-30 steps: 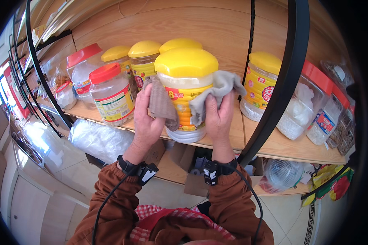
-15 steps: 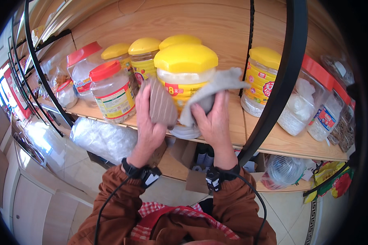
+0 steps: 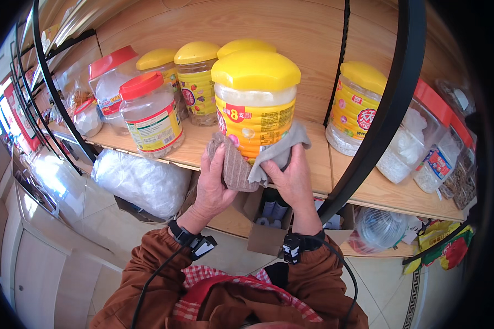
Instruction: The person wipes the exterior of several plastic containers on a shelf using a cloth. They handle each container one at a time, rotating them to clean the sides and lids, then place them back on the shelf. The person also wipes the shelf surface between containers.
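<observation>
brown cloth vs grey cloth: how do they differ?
The brown cloth shows fine stripes or ribs; the grey cloth looks plain.
The brown cloth is in the left grip, the grey cloth in the right grip.
The brown cloth covers the large yellow-lidded jar's lower left, the grey cloth its lower right.
Shared: both are creased and against the jar.

Big jar lid (image 3: 256, 71): loud yellow all over
Big jar wrap (image 3: 258, 118): yellow-orange with a red patch up top
Left cloth (image 3: 237, 167): brownish grey, kinda stripy
Right cloth (image 3: 289, 143): plain light grey
Sleeves (image 3: 159, 266): plain rusty brown
Apron (image 3: 202, 274): red-and-white check plus solid red
Shelf (image 3: 195, 145): honey-ish wood grain
Post (image 3: 398, 93): black
Short jar lid (image 3: 141, 85): proper red
Floor border (image 3: 413, 299): black key pattern
</observation>
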Action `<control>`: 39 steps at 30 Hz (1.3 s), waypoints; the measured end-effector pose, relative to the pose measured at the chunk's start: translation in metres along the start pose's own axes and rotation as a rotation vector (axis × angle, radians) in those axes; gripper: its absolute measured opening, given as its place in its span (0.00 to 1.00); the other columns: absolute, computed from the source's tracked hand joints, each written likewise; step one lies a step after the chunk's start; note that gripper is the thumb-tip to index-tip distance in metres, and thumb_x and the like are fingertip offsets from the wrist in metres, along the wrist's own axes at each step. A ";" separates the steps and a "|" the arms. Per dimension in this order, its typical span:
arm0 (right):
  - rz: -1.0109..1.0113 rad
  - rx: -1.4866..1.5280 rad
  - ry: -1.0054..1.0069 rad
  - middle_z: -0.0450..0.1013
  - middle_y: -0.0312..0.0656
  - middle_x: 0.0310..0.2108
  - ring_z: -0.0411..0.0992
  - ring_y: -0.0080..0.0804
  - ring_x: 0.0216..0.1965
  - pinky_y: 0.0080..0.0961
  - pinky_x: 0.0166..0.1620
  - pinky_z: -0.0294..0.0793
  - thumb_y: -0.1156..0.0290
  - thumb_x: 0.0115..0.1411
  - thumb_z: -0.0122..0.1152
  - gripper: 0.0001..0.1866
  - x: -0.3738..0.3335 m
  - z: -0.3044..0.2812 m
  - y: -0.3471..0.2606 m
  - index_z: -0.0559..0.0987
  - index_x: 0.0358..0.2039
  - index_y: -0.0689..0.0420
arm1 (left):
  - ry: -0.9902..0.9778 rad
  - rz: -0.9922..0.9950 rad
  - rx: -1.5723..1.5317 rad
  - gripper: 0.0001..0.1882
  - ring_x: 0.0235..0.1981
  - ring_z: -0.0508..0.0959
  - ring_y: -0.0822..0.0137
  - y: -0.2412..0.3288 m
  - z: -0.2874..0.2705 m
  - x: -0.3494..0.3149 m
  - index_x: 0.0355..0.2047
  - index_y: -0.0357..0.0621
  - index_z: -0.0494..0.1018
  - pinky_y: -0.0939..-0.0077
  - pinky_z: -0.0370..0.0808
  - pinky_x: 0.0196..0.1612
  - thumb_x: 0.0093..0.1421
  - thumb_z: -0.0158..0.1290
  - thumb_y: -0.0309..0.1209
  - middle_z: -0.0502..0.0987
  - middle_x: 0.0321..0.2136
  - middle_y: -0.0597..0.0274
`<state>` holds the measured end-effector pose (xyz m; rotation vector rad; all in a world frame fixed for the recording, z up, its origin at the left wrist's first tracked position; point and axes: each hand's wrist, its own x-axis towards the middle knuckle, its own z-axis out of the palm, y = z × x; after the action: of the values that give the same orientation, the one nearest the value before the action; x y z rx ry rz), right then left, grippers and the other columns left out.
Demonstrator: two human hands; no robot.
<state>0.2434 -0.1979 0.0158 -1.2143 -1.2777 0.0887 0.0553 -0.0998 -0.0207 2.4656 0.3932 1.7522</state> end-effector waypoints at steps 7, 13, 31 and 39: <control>-0.245 -0.050 0.204 0.68 0.61 0.58 0.66 0.60 0.64 0.49 0.66 0.65 0.61 0.60 0.77 0.41 0.039 0.015 -0.020 0.65 0.65 0.65 | 0.156 0.127 0.028 0.41 0.69 0.66 0.33 0.021 -0.005 0.071 0.68 0.40 0.68 0.48 0.67 0.70 0.53 0.70 0.25 0.58 0.69 0.32; -0.288 0.028 0.202 0.68 0.62 0.60 0.69 0.60 0.63 0.48 0.65 0.67 0.55 0.63 0.73 0.41 0.072 0.007 -0.029 0.65 0.66 0.66 | 0.178 0.145 0.050 0.37 0.70 0.66 0.33 0.021 -0.008 0.085 0.64 0.45 0.75 0.48 0.66 0.71 0.52 0.68 0.23 0.58 0.71 0.32; -0.267 0.204 0.147 0.73 0.57 0.57 0.72 0.50 0.60 0.42 0.63 0.70 0.52 0.68 0.69 0.35 0.076 0.006 -0.024 0.69 0.64 0.64 | 0.226 0.004 -0.139 0.36 0.70 0.67 0.47 -0.004 -0.007 0.100 0.72 0.43 0.64 0.58 0.63 0.72 0.63 0.61 0.25 0.66 0.68 0.43; 0.120 0.179 0.017 0.76 0.52 0.60 0.75 0.43 0.61 0.36 0.62 0.72 0.54 0.75 0.58 0.30 0.033 -0.002 0.002 0.68 0.67 0.62 | 0.051 -0.598 -0.802 0.28 0.66 0.70 0.61 -0.022 0.010 0.047 0.71 0.31 0.61 0.66 0.65 0.69 0.78 0.45 0.37 0.71 0.64 0.51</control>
<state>0.2585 -0.1773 0.0373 -1.1338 -1.1559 0.2747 0.0755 -0.0657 0.0139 1.5396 0.3000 1.3459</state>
